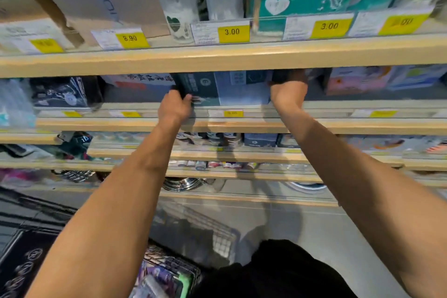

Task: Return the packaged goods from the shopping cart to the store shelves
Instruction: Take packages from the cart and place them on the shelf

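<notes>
Both my arms reach up to the second wooden shelf. My left hand grips the lower left corner of a dark teal boxed package standing on that shelf beside a pale blue box. My right hand is closed around a dark package whose upper part is hidden by the shelf above. The wire shopping cart sits low in view, with colourful packaged goods in it.
The top shelf holds cardboard boxes, cups and teal packs behind yellow price tags. Lower shelves carry small boxes, jars and metal bowls. More boxes stand on either side of my hands. Grey floor lies at the lower right.
</notes>
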Motion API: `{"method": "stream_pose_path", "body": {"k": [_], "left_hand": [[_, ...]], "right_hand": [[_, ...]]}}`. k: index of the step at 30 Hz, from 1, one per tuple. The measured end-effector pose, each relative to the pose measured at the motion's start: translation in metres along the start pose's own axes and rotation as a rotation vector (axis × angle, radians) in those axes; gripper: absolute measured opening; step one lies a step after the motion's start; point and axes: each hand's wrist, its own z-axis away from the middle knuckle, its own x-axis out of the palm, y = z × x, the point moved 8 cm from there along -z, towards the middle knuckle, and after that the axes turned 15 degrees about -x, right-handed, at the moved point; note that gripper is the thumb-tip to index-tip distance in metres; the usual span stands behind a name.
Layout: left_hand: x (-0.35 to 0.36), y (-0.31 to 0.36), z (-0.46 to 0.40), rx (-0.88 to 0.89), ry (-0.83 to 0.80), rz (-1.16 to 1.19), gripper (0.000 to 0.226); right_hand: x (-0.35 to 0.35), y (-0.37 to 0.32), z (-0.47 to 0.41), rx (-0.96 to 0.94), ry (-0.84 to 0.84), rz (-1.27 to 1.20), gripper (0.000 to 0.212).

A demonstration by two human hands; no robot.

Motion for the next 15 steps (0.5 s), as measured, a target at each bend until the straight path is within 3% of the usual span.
{"method": "stream_pose_path", "body": {"k": [1, 4, 6, 9, 12, 15], "left_hand": [[0.000, -0.001, 0.004, 0.000, 0.015, 0.043, 0.036], [-0.012, -0.008, 0.010, -0.012, 0.121, 0.230, 0.031], [-0.027, -0.023, 0.018, -0.016, 0.208, 0.330, 0.030], [-0.037, -0.062, 0.033, -0.020, 0.220, 0.419, 0.019], [-0.048, -0.136, 0.052, -0.094, 0.259, 0.385, 0.016], [-0.051, -0.229, 0.085, -0.307, 0.236, 0.369, 0.011]], "right_hand": [[-0.004, 0.001, 0.003, -0.068, 0.074, 0.003, 0.009], [-0.019, 0.009, 0.042, -0.169, 0.372, -0.174, 0.044], [-0.012, 0.006, 0.068, -0.282, 0.455, -0.214, 0.045], [0.033, 0.003, 0.108, -0.350, 0.249, -0.284, 0.029], [0.100, 0.000, 0.150, -0.374, -0.107, -0.294, 0.015], [0.155, 0.003, 0.199, -0.377, -0.426, -0.257, 0.015]]}}
